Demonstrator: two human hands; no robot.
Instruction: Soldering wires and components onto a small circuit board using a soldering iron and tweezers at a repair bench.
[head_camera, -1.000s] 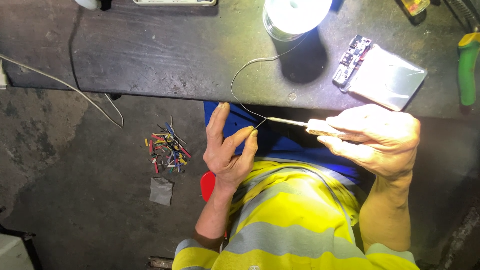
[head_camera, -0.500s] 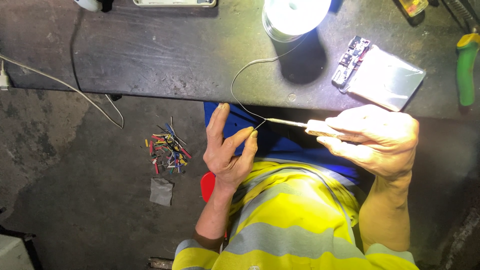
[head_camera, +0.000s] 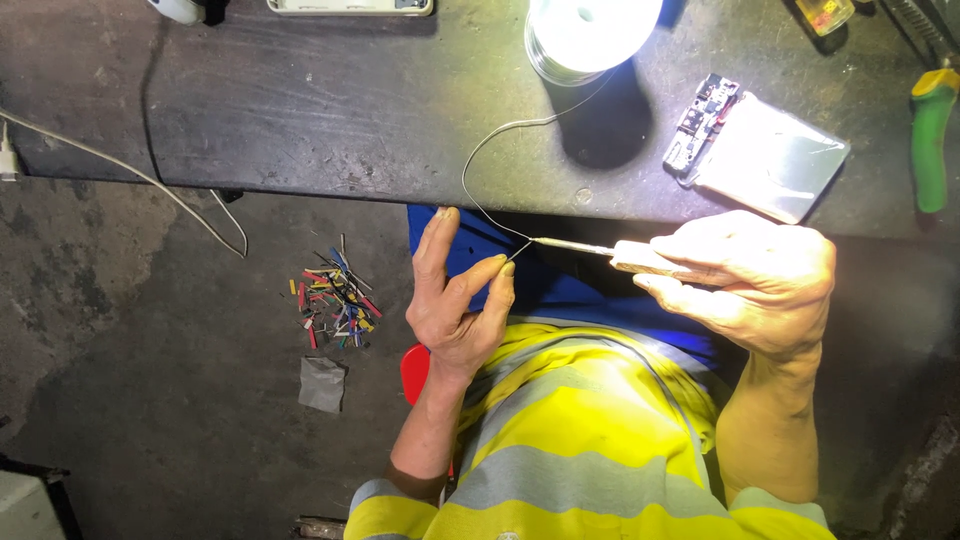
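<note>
Nothing has moved since earlier: left hand (head_camera: 455, 300) pinches the solder wire (head_camera: 480, 165) end below the tabletop (head_camera: 330, 110) edge, meeting the iron (head_camera: 600, 251) tip gripped in the right hand (head_camera: 760, 280) alongside

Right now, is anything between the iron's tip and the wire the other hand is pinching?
Nothing visible. The iron in the right hand meets the wire right at the left hand fingertips, off the bench edge.

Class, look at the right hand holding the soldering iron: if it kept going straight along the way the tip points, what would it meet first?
Probably the left hand's fingertips, pinching solder wire just beyond the soldering iron held by the right hand; depth is unclear.
</note>
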